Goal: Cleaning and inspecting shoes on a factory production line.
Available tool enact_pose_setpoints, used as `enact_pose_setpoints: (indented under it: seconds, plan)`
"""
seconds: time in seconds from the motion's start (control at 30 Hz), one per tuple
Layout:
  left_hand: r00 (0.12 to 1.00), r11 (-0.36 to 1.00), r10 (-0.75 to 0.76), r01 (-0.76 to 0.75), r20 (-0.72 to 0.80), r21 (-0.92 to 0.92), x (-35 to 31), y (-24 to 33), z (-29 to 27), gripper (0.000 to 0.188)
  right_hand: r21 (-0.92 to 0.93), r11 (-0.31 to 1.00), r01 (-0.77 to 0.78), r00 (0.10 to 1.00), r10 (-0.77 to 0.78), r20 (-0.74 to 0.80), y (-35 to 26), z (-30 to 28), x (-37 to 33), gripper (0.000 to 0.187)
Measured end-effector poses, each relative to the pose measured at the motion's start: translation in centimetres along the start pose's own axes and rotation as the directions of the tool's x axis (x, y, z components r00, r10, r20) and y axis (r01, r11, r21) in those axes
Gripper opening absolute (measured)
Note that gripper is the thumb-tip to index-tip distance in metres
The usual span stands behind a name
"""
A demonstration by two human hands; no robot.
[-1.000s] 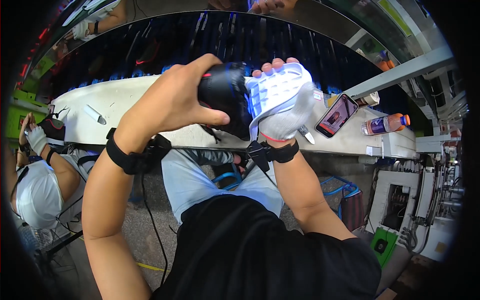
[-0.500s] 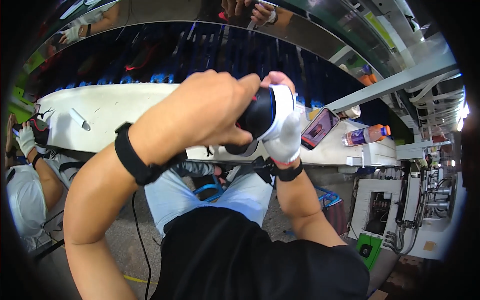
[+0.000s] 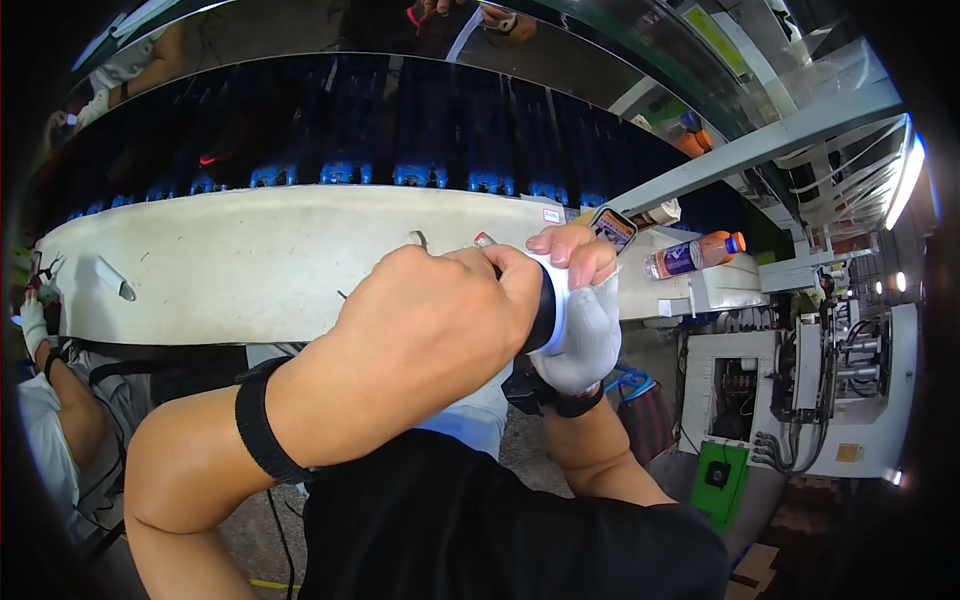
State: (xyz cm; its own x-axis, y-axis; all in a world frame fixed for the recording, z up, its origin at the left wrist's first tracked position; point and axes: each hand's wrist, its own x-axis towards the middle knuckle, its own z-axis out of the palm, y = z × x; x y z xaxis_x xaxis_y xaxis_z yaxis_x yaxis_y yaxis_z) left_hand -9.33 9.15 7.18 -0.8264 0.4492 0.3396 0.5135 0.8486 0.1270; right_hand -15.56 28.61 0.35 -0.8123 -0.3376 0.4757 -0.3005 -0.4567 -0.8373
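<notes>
A black shoe (image 3: pixel 544 314) with a white sole is held close over the bench's near edge, mostly hidden behind my left hand. My left hand (image 3: pixel 440 300), bare, is closed on the shoe's dark upper; its fingertips are out of sight. Around the white sole wraps my right hand (image 3: pixel 582 320), in a white glove with bare fingertips that press over the sole's upper edge. Just beyond my left knuckles, a dark lace-like loop (image 3: pixel 418 239) and a small red and white bit stick out; I cannot tell whether they belong to the shoe.
The pale bench (image 3: pixel 230 260) carries a small white tool (image 3: pixel 115 279) at left, a phone (image 3: pixel 614 228) and a drink bottle (image 3: pixel 697 255) at right. Beyond runs a dark conveyor (image 3: pixel 440 120) with blue parts. A metal bar (image 3: pixel 750 150) slants across. At far left is a co-worker's gloved hand (image 3: pixel 33 322).
Both hands and the shoe have come nearer to my body, and the shoe has turned so that less of it shows. The view has shifted. The co-worker's hand has moved too.
</notes>
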Motion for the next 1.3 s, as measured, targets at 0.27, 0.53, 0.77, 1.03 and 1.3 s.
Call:
enact_pose_setpoints:
  seconds: [0.27, 0.53, 0.77, 1.03, 1.3]
  plan:
    - [0.996, 0.996, 0.075, -0.071, -0.058, 0.059, -0.2, 0.1, 0.5, 0.043, -0.243, 0.966, -0.090, 0.978, 0.132, 0.163, -2.1, -1.1, -0.4, 0.017]
    - [0.992, 0.992, 0.107, -0.101, 0.069, -0.079, 1.5, -1.1, -0.2, 0.065, -0.686, 0.662, 0.302, 0.945, -0.301, 0.125, -1.1, -1.0, -1.7, 0.039]
    - [0.995, 0.983, 0.102, -0.103, -0.018, -0.150, 3.5, 0.1, 1.0, 0.061, -0.323, 0.946, 0.034, 0.966, -0.114, -0.231, 0.3, -1.4, -1.8, 0.069]
    - [0.943, 0.999, 0.036, -0.032, 0.332, -0.017, 2.8, -0.7, -2.4, 0.065, -0.796, 0.592, 0.130, 0.981, -0.193, 0.017, -1.2, -0.2, -4.3, 0.081]
    - [0.971, 0.928, -0.111, 0.178, 0.212, -0.327, -4.7, 0.9, -6.8, 0.103, -0.691, 0.671, 0.269, 0.948, -0.310, 0.069, 8.1, -1.0, -9.3, 0.061]
